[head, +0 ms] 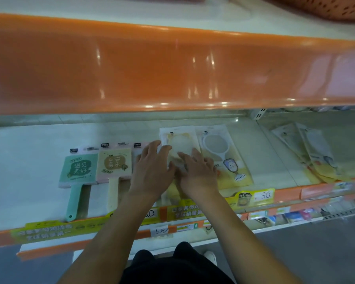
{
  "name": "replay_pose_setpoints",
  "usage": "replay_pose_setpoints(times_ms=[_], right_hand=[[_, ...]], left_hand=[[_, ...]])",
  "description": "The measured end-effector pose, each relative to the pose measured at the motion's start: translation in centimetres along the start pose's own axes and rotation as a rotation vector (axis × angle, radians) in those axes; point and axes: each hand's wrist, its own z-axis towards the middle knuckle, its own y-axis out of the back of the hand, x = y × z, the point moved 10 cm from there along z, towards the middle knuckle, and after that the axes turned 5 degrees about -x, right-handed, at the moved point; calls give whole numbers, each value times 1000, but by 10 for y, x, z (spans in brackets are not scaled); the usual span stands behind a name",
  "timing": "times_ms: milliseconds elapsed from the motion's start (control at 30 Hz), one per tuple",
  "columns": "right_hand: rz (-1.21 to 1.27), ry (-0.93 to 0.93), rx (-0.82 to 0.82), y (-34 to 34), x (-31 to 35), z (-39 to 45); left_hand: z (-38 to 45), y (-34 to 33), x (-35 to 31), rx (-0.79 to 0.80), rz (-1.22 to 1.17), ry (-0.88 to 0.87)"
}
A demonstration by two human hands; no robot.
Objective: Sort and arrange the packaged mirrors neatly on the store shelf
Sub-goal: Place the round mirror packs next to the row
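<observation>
Head view: both hands press flat on a clear mirror pack [178,144] lying mid-shelf [39,144]. Left hand [152,171] spreads straight fingers along the pack's left side; right hand [199,173] lies open across its lower half. Just right lies a white round mirror pack [221,152]. To the left sit a green mirror [78,171] and a cream mirror [115,162], side by side. More packs [316,154] lie far right.
</observation>
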Motion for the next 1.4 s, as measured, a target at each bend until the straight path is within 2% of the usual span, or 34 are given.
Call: replay_pose_setpoints(times_ms=[100, 300, 500, 833, 1033, 1100, 1233, 1400], right_hand=[[108, -25, -120, 20, -19, 0], [163, -84, -277, 55, -75, 5], [169, -116, -307, 86, -151, 12], [195, -191, -444, 151, -303, 29], [149, -275, -529, 176, -370, 34], [123, -298, -517, 180, -392, 39], [85, -330, -350, 171, -423, 56], [85, -344, -239, 168, -440, 65]], left_hand=[[5, -9, -18, 14, 25, -18], [15, -32, -63, 47, 39, -50], [30, -72, -133, 83, 18, -96], [54, -150, -290, 117, 25, -237], [61, -189, -348, 168, 33, -241], [65, -199, -361, 183, 41, -233], [73, -212, -381, 199, 38, -208], [78, -219, -394, 194, 58, -168]])
